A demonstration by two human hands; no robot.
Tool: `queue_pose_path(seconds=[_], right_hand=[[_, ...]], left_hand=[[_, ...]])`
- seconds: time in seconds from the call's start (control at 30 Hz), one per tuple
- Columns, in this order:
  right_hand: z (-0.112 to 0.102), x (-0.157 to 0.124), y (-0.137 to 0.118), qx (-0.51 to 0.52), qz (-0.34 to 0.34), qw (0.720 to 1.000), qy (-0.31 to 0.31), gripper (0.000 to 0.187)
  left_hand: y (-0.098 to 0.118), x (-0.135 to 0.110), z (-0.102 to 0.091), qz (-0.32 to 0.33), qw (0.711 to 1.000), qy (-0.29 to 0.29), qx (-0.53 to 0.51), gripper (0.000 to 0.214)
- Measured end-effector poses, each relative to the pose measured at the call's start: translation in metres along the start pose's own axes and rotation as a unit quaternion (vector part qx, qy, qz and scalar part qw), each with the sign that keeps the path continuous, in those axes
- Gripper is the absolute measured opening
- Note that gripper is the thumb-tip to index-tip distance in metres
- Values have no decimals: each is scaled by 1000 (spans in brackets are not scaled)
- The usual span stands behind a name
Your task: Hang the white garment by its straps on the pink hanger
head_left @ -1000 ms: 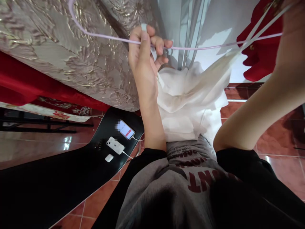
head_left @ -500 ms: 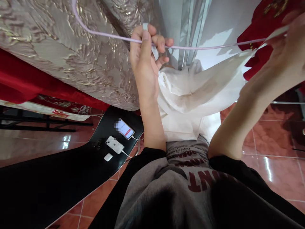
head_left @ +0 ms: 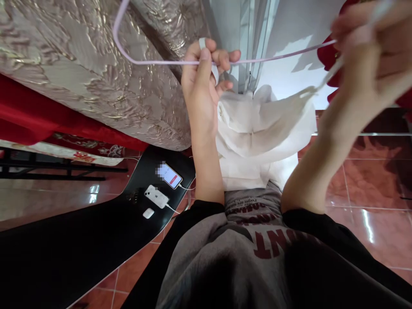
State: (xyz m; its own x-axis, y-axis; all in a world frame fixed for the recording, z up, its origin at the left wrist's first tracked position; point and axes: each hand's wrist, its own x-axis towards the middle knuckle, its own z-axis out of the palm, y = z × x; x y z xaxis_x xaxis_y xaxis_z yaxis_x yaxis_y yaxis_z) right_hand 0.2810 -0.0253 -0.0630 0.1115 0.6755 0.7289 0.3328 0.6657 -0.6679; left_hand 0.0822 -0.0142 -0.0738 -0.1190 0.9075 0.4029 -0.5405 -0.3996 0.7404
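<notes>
A thin lilac clothes hanger spans the top of the view, its bar crossing my left palm. My left hand is closed in a pinch on the bar, with a narrow white strap looped over the fingers. Sheer white fabric, seemingly a garment, droops below the bar between my arms. My right hand, smeared by motion, is raised at the hanger's right end and grips another white strap that pulls the fabric's corner up. The hanger's right end is hidden behind that hand.
Textured beige-gold fabric hangs close on the left, above red cloth. On a black bench lie a lit phone, a white phone and a small white case, with charging cables. Red tiles cover the floor.
The hanger has shifted right and its right end tilts up more. My right hand has moved left, with the strap. My left hand has moved slightly right and down, still pinching the bar.
</notes>
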Motion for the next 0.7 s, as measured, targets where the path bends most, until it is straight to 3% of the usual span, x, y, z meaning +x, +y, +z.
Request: queue_pose_path(seconds=[0.03, 0.13, 0.27, 0.37, 0.43, 0.5, 0.6, 0.7], right_hand=[[13, -2, -3, -19, -35, 999, -19, 23], [43, -5, -2, -118, -22, 991, -63, 23], [50, -5, 7, -150, -7, 988, -32, 21], [45, -5, 9, -144, -8, 989, -23, 23], [43, -5, 9, -133, 0, 991, -17, 26], [43, -5, 9, -123, 1, 992, -15, 30], [44, -6, 8, -119, 2, 993, -24, 31], [45, -6, 5, -124, 12, 992, -27, 32]], left_hand=[[1, -1, 0, -5, 1000, -3, 0, 29], [5, -3, -1, -44, 999, -5, 6, 29], [12, -7, -14, -59, 998, 31, 16, 24], [20, -8, -38, 14, 989, 131, 69, 26], [25, -6, -57, 93, 966, 202, 132, 29], [32, -4, -74, 181, 939, 233, 178, 24], [45, 3, -85, 260, 915, 208, 228, 14], [58, 13, -77, 243, 912, 135, 300, 12]])
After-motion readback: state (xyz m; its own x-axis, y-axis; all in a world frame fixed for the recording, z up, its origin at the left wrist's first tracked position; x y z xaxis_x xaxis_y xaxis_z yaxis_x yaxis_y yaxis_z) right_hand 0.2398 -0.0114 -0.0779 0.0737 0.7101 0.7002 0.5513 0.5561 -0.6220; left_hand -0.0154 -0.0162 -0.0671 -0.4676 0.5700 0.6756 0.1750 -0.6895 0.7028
